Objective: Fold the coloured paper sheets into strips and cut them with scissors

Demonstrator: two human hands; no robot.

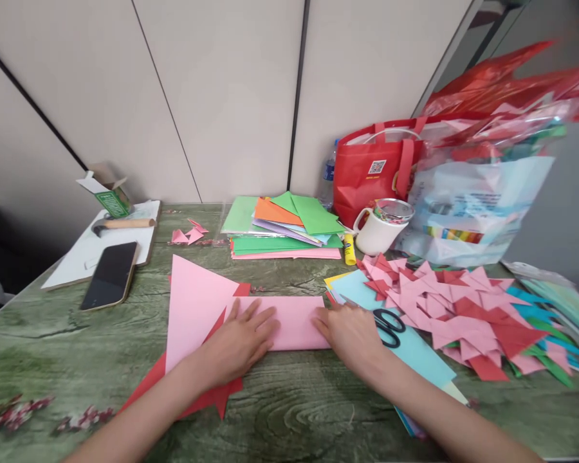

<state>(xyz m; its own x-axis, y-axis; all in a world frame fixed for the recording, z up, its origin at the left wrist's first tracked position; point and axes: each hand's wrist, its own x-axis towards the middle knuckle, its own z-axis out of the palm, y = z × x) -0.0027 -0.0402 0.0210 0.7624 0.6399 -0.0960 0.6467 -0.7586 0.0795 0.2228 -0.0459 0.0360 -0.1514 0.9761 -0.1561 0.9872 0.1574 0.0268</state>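
Note:
A pink sheet of paper, folded into a long flat rectangle, lies in front of me on the table. My left hand rests flat on its left part, fingers spread. At the right end, my right hand has its fingers curled and closed on the paper's edge. Under and beside my left forearm lie a large pink paper triangle and red paper. Black-handled scissors sit just right of my right hand, on light blue paper; their blades are hidden.
Folded pink and red paper pieces are heaped at right. Coloured paper is stacked at the back, beside a glue stick, a white mug and a red bag. A phone and hammer lie left.

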